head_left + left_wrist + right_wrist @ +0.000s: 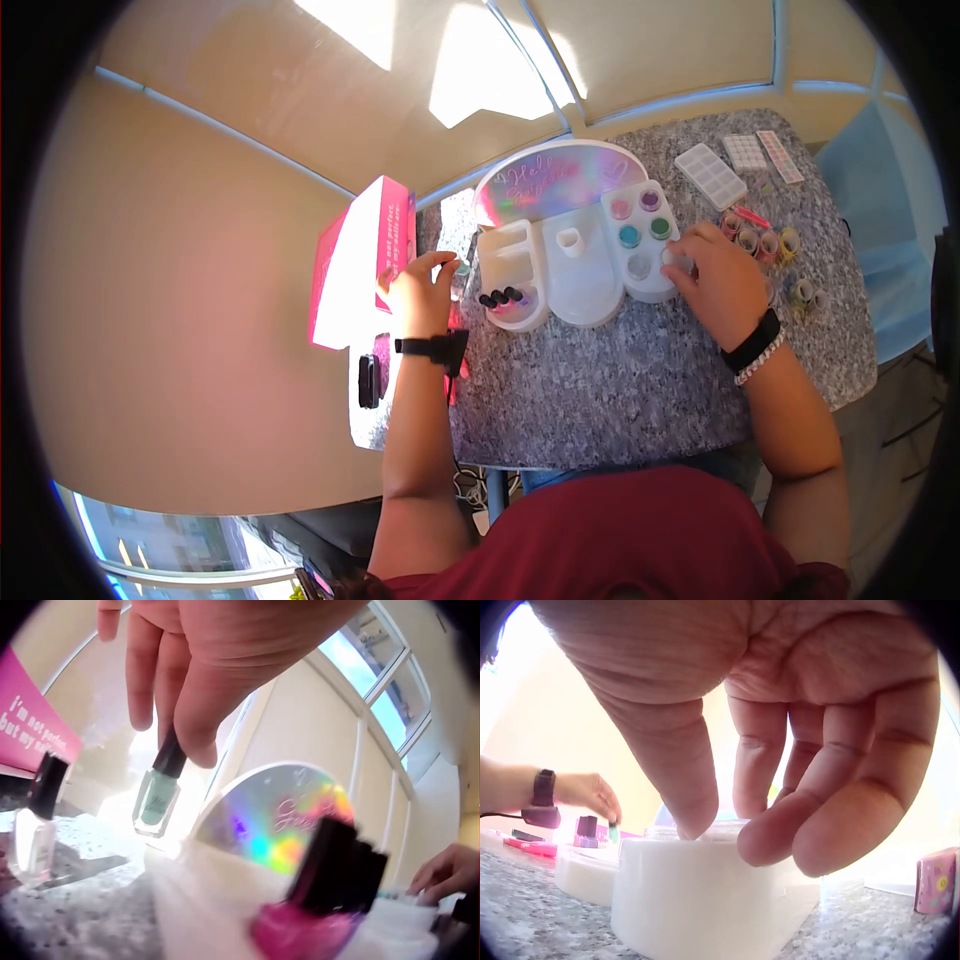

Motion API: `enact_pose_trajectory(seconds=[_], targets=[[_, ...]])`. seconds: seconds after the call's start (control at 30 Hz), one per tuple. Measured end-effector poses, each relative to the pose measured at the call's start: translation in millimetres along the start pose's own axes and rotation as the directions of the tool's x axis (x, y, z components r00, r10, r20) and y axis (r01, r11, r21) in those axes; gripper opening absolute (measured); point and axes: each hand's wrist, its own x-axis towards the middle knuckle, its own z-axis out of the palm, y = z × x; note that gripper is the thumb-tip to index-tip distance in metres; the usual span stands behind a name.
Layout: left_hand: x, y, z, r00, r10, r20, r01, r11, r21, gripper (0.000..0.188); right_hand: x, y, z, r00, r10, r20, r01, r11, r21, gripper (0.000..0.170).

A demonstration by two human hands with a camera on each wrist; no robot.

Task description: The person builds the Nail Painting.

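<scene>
Beside the white organiser's (582,297) left edge, a mint-green bottle (155,804) hangs from a pinch

Look at the left hand (422,289): thumb and fingers pinch the black cap (172,755), glass below, long axis near upright with a slight lean! Whether the base touches the table (600,400), these views cannot settle. And here, it seems, is the relation that counts: the organiser's left section lies just to the bottle's right, on the thumb's side, its front pocket bearing black-capped bottles (500,297) to the right and nearer the person. Left hand, clearly the nearer one! Across at the far side, the right hand (724,284) is well apart from all that, thumb and fingers gripping a clear jar (660,832) at the right section's near corner.
</scene>
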Motion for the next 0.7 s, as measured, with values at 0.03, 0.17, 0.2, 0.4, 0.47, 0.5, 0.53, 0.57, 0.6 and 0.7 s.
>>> enact_pose_trajectory(seconds=[0.03, 0.17, 0.2, 0.4, 0.47, 0.5, 0.53, 0.57, 0.6, 0.7], targets=[[-4, 7, -10, 0.992, 0.056, -0.113, -0.067, 0.994, -0.091, 0.021, 2, -1, -1, 1.0, -0.001, 0.0, 0.001, 1.0, -0.003, 0.022], [-37, 76, -74, 0.958, 0.193, -0.212, -0.242, 0.939, -0.242, 0.007, 2, 3, 0, 1.0, -0.013, -0.019, 0.014, 1.0, 0.028, 0.022], [-43, 86, -80, 0.952, 0.247, -0.179, -0.285, 0.931, -0.23, 0.005, 2, 2, 1, 1.0, -0.015, -0.018, 0.015, 0.999, 0.03, 0.022], [-48, 90, -49, 0.928, 0.369, 0.05, -0.354, 0.916, -0.186, 0.006, 2, 3, 3, 0.999, -0.024, -0.027, 0.025, 0.999, 0.048, 0.023], [-48, 89, -42, 0.925, 0.377, 0.048, -0.364, 0.914, -0.18, 0.005, 1, 5, 3, 0.999, -0.023, -0.033, 0.025, 0.999, 0.047, 0.024], [-47, 89, -39, 0.924, 0.378, 0.059, -0.362, 0.914, -0.181, 0.005, 1, 4, 2, 0.999, -0.028, -0.031, 0.029, 0.999, 0.038, 0.024], [-46, 89, -36, 0.924, 0.376, 0.068, -0.36, 0.915, -0.18, 0.005, 2, 3, 1, 0.999, -0.037, -0.029, 0.038, 0.999, 0.029, 0.025], [-45, 89, -34, 0.925, 0.375, 0.068, -0.358, 0.916, -0.179, 0.005, 2, 3, 1, 0.999, -0.038, -0.028, 0.039, 0.999, 0.03, 0.025], [-45, 89, -31, 0.917, 0.396, 0.042, -0.385, 0.908, -0.164, 0.004, 2, 3, 2, 0.999, -0.022, -0.023, 0.023, 0.999, 0.043, 0.024], [-42, 87, -28, 0.904, 0.426, 0.013, -0.421, 0.897, -0.132, 0.004, 3, 1, 2, 1.0, -0.007, -0.02, 0.008, 0.999, 0.052, 0.024]])
